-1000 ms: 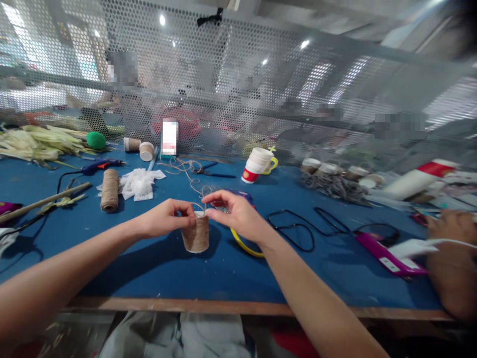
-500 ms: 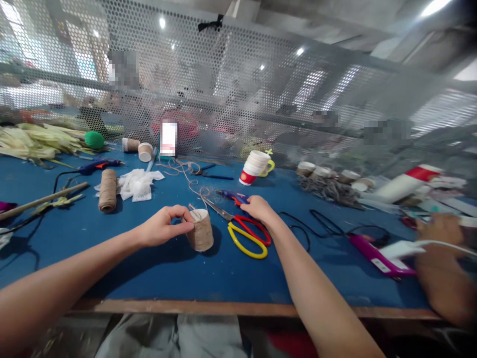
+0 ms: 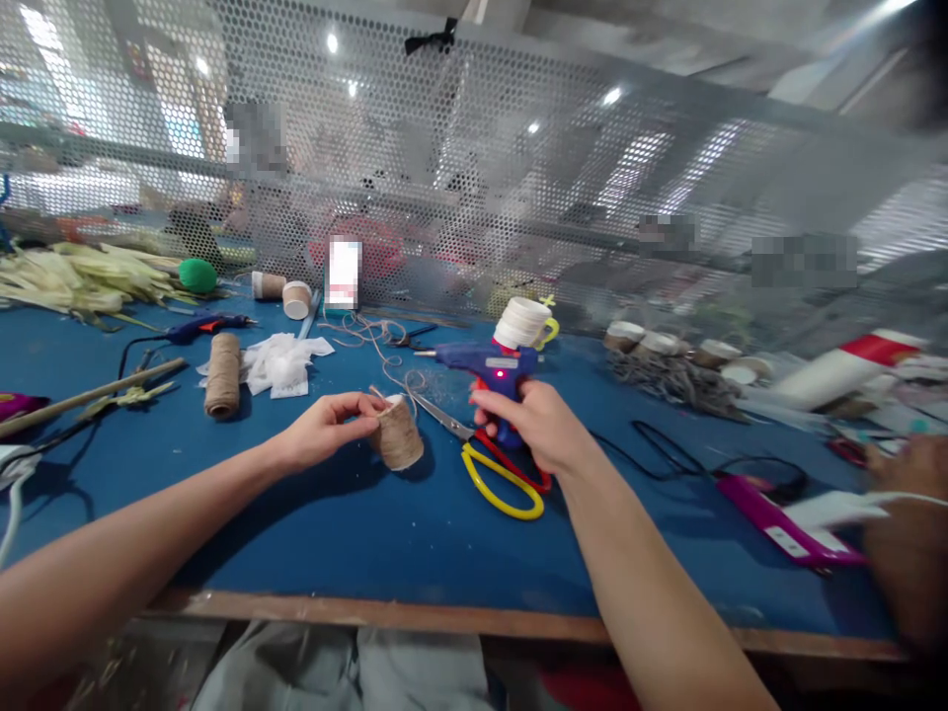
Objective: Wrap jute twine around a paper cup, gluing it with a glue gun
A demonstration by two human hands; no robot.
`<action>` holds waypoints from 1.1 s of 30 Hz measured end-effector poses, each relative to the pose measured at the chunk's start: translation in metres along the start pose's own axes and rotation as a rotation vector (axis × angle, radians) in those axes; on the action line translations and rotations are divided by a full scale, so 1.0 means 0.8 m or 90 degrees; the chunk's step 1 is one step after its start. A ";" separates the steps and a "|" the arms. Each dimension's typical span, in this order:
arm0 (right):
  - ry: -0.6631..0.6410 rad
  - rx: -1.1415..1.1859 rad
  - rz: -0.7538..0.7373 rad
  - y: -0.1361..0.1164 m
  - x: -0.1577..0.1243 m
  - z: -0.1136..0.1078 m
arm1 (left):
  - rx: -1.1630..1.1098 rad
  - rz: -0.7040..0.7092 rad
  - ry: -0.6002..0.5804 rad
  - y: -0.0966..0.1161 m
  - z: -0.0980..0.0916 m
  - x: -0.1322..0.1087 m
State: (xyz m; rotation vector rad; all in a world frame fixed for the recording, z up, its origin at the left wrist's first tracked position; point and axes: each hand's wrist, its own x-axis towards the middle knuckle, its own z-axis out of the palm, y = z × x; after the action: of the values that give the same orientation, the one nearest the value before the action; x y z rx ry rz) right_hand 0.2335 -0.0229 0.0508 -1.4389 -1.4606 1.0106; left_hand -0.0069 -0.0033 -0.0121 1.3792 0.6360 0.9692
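Well, right grip (image 3: 544,420) closed round glue gun (image 3: 478,361) (red-lit), left grip (image 3: 331,432) pinching cup (image 3: 401,437).

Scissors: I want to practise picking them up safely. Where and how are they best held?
Best by the yellow loop of the scissors, probably from the near side and slightly above. That loop lies nearest the person, while the blades point away, toward the far left. The red loop looks harder to reach, partly hidden by the right hand and glue gun.
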 end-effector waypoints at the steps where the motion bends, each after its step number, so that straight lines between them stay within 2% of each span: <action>1: -0.034 0.018 -0.011 -0.002 -0.008 0.006 | -0.005 -0.010 0.015 -0.002 0.000 0.000; 3: -0.082 0.035 -0.024 -0.004 -0.019 0.017 | -0.010 -0.020 0.037 -0.005 -0.001 0.001; 5: -0.076 0.034 -0.028 -0.005 -0.024 0.025 | -0.007 -0.018 0.049 -0.008 0.000 0.005; 9: 0.052 0.072 -0.054 -0.006 -0.014 0.030 | 0.017 0.017 0.115 -0.006 0.012 0.032; 13: 0.176 0.127 -0.098 -0.001 0.004 0.025 | 0.055 0.065 0.183 0.014 0.043 0.089; 15: 0.227 0.139 -0.106 0.003 0.009 0.017 | 0.063 0.084 0.176 0.025 0.059 0.114; 17: 0.251 0.149 -0.103 0.007 0.009 0.009 | 0.065 0.089 0.147 0.029 0.068 0.126; 19: 0.241 0.158 -0.108 0.008 0.006 0.002 | 0.074 0.084 0.103 0.024 0.064 0.120; 21: 0.201 0.154 -0.117 0.009 0.001 0.000 | 0.100 0.072 0.048 0.011 0.047 0.100; 25: 0.075 0.066 -0.086 0.008 -0.011 0.016 | 0.078 0.043 0.063 -0.015 0.002 0.047; 27: 0.024 -0.013 -0.078 0.008 -0.017 0.027 | 0.061 0.033 0.072 -0.019 -0.011 0.030; 33: 0.010 -0.212 -0.110 0.004 -0.028 0.042 | 0.028 0.016 0.060 -0.012 -0.009 0.024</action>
State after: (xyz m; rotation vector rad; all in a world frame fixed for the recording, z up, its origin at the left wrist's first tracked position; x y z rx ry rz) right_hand 0.2027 -0.0454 0.0364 -1.5128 -1.7694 0.6688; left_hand -0.0016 0.0174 -0.0191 1.3899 0.7159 1.0507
